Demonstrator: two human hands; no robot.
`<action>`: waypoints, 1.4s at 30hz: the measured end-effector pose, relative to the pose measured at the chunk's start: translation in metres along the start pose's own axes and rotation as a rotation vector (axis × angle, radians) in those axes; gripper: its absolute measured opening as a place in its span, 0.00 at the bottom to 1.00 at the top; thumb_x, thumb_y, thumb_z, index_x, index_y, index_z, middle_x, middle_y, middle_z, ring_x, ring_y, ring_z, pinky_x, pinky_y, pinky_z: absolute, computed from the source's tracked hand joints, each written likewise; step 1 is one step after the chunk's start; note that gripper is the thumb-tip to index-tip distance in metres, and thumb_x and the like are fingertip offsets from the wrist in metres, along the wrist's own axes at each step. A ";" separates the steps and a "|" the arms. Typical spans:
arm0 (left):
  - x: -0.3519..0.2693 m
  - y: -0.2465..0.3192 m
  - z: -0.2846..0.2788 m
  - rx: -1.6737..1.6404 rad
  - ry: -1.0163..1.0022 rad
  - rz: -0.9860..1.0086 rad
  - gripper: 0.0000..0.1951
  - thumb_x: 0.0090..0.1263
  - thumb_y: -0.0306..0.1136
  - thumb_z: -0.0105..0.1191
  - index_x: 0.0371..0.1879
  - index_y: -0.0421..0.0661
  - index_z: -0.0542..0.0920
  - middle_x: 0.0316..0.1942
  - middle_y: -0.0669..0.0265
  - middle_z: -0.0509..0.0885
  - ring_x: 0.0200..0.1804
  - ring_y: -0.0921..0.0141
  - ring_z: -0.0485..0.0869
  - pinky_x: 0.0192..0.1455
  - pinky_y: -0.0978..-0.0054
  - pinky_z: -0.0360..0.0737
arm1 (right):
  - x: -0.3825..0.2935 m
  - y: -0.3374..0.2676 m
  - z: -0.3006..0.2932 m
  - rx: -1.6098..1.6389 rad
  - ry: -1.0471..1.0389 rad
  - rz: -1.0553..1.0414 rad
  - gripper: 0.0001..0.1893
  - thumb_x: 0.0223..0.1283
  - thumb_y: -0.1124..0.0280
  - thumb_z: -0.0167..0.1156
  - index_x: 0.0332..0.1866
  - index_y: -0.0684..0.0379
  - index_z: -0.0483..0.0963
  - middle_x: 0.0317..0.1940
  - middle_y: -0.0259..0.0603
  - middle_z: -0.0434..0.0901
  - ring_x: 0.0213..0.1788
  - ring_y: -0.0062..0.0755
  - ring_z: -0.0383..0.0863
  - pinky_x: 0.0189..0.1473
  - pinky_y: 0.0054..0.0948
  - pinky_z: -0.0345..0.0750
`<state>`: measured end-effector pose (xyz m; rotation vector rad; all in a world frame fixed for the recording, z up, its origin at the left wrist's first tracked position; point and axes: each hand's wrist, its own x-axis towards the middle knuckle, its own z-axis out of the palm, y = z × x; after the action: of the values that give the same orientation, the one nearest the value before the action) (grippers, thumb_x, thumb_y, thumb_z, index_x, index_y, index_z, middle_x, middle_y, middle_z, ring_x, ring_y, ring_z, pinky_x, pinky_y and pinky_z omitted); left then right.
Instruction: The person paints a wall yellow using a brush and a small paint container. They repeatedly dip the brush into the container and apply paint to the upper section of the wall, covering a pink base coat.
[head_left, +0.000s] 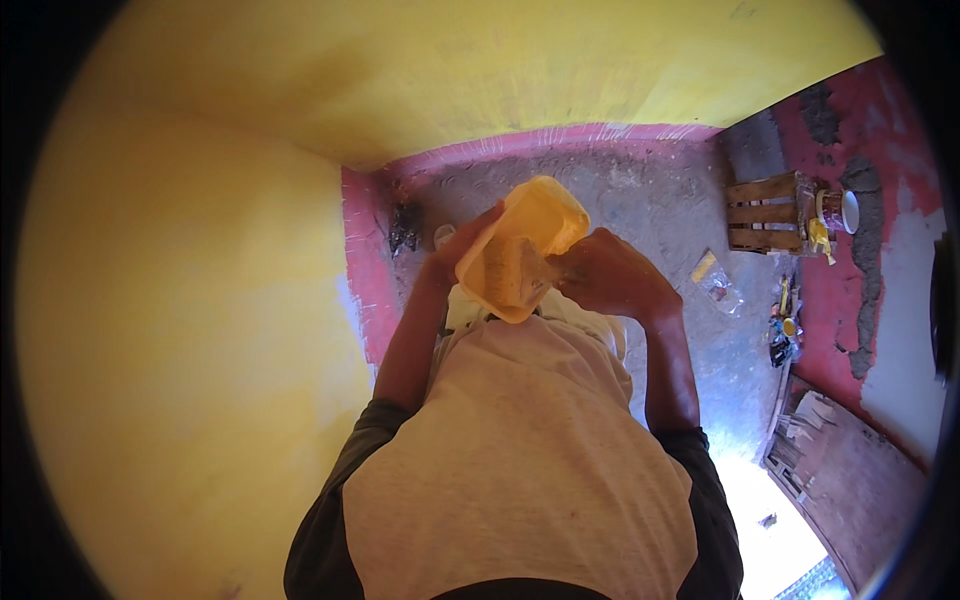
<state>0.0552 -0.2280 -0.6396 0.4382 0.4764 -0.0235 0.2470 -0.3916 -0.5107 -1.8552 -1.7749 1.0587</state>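
My left hand (471, 244) grips a yellow-orange plastic tub (564, 206) along its left side. The tub has rounded corners and is held tilted in front of my chest, its inside towards me. My right hand (619, 274) is closed at the tub's right edge on a flat, wide-bladed scraper (517, 266). Its blade lies across the lower part of the tub's opening; my fingers hide the handle. Whether the blade touches the tub's inside, I cannot tell. Some pale residue shows around the blade.
Yellow walls (187, 300) with a pink lower band stand left and ahead. On the right are a wooden crate (765, 215), a white-and-red bucket (834, 210) and a yellow plastic bag (821, 238). A clear plastic packet (718, 285) lies on the concrete floor (637, 180). A worn board (847, 457) borders the bright doorway.
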 end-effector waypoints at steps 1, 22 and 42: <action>0.001 -0.001 0.001 -0.007 -0.004 -0.003 0.27 0.83 0.53 0.42 0.70 0.46 0.70 0.61 0.64 0.80 0.59 0.70 0.82 0.62 0.68 0.81 | 0.000 0.002 0.002 0.002 -0.005 0.016 0.05 0.58 0.71 0.60 0.37 0.59 0.79 0.31 0.50 0.83 0.36 0.55 0.82 0.41 0.45 0.79; -0.008 -0.013 -0.018 -0.049 0.109 0.167 0.32 0.82 0.58 0.39 0.73 0.46 0.66 0.65 0.61 0.77 0.64 0.66 0.79 0.68 0.64 0.79 | -0.031 -0.034 -0.013 -0.227 0.134 0.204 0.09 0.60 0.68 0.60 0.45 0.53 0.81 0.30 0.46 0.84 0.38 0.50 0.84 0.41 0.46 0.80; -0.008 -0.016 -0.017 0.000 0.196 0.336 0.35 0.81 0.62 0.34 0.74 0.47 0.64 0.66 0.59 0.76 0.66 0.61 0.78 0.68 0.59 0.77 | 0.010 -0.002 0.012 -0.131 0.145 0.098 0.08 0.57 0.73 0.59 0.39 0.62 0.81 0.33 0.52 0.84 0.39 0.56 0.83 0.46 0.46 0.80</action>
<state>0.0388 -0.2362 -0.6561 0.5184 0.5901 0.3467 0.2363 -0.3846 -0.5190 -2.0592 -1.7218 0.8353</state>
